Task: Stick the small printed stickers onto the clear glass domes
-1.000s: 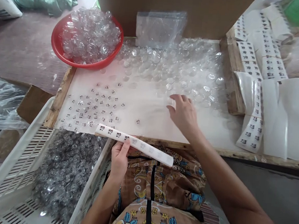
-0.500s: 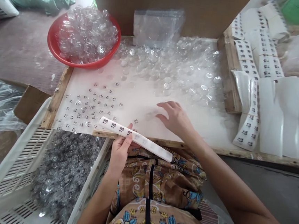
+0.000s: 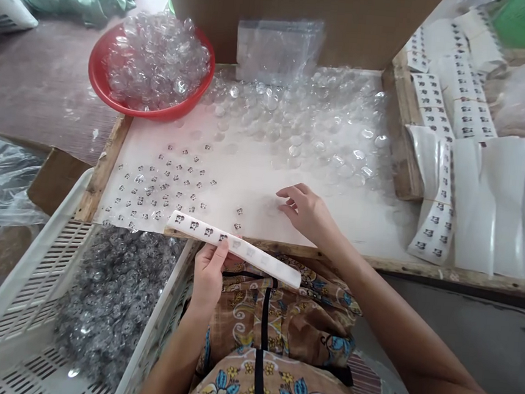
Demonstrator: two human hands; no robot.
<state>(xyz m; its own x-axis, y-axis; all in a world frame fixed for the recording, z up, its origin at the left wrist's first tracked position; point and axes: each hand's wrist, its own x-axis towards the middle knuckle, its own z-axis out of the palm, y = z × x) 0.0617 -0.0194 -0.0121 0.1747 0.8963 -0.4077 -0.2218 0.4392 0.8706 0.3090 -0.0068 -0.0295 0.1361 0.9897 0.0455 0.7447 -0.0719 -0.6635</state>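
My left hand [image 3: 211,269] grips a white sticker strip [image 3: 257,255] printed with small panda figures, held slantwise over the front edge of the white board [image 3: 246,174]. Above the board, right of the strip, my right hand [image 3: 305,210] has its thumb and fingertips curled close together; what is between them, if anything, is too small to tell. Clear round discs [image 3: 319,147] lie scattered over the back and right of the board. Discs with panda prints [image 3: 167,182] lie spread at its left, and two more lie just above the strip.
A red bowl [image 3: 93,78] heaped with clear discs stands at the back left. Below left, a white crate [image 3: 28,299] holds many printed discs. Sticker strips [image 3: 435,224] lie at the right beside a wooden rail [image 3: 405,142]. A cardboard panel [image 3: 351,27] rises behind.
The fingers of my right hand have drawn closer together, and the hand sits slightly lower. The strip in my left hand has shifted slightly left and down at its left end.
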